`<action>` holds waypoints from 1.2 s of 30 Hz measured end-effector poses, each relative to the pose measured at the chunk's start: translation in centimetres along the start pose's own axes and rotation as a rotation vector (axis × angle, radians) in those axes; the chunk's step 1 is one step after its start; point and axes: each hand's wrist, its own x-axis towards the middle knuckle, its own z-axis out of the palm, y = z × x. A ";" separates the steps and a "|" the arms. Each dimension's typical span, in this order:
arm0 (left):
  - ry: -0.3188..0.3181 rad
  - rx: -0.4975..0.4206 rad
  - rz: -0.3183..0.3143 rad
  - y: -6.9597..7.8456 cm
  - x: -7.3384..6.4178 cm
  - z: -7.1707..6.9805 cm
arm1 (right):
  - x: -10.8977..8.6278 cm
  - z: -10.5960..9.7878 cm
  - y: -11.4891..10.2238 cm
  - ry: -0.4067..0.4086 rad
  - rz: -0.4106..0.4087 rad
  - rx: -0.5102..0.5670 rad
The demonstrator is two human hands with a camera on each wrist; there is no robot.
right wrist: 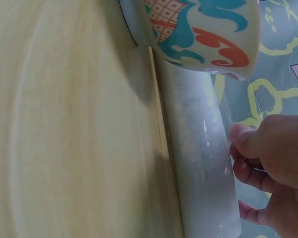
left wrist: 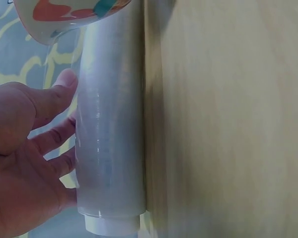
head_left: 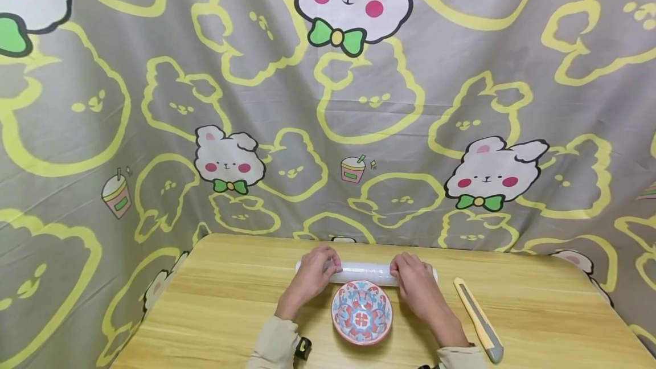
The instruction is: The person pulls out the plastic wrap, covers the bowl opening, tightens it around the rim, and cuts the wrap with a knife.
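Note:
A roll of cling film [head_left: 366, 272] lies crosswise on the table, its white core end [left wrist: 111, 225] showing in the left wrist view. My left hand [head_left: 316, 271] is at the roll's left part, thumb and fingertips pinching at the clear film. Toward the roll's right end, my right hand [head_left: 414, 279] has its thumb and forefinger [right wrist: 246, 166] together at the film's edge. A thin sheet of film seems to stand off the roll between the hands. Just on the near side of the roll sits a red, blue and white patterned bowl [head_left: 361, 313], upright, touched by neither hand.
A yellow and grey utility knife [head_left: 479, 320] lies to the right of my right hand. The wooden table [head_left: 220, 295] runs back to a grey curtain [head_left: 287, 101] with yellow cartoon outlines, which hangs behind and at the sides.

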 end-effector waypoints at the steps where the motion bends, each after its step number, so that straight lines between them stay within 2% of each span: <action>1: 0.004 -0.001 0.009 0.0 0.0 0.0 | 0.0 0.0 0.0 0.007 0.002 0.001; 6: 0.036 -0.003 0.026 0.2 0.0 0.0 | -0.1 0.0 0.0 0.051 0.013 0.018; 12: 0.058 -0.061 -0.016 0.3 0.3 -0.1 | 0.2 0.2 0.2 0.150 -0.043 0.067; 15: 0.065 -0.073 -0.019 0.3 0.4 -0.3 | 0.2 0.3 0.3 0.169 -0.065 0.062; 17: 0.051 -0.076 -0.009 0.2 0.4 -0.5 | 0.2 0.3 0.3 0.166 -0.060 0.056; 20: -0.003 -0.074 -0.001 0.1 0.2 -1.2 | 0.1 0.3 0.3 0.159 -0.040 0.057; 23: -0.055 -0.054 -0.019 -0.2 -0.3 -2.3 | 0.2 0.4 0.3 0.157 -0.026 0.069; 26: -0.068 -0.036 -0.038 -0.6 -0.7 -3.1 | 0.2 0.5 0.4 0.174 -0.028 0.063; 31: -0.032 -0.046 -0.026 -1.3 -0.7 -3.4 | 0.3 0.8 0.5 0.206 -0.032 0.050; 36: 0.020 -0.058 -0.001 -1.4 -0.3 -3.0 | 0.3 0.8 0.4 0.176 0.033 0.124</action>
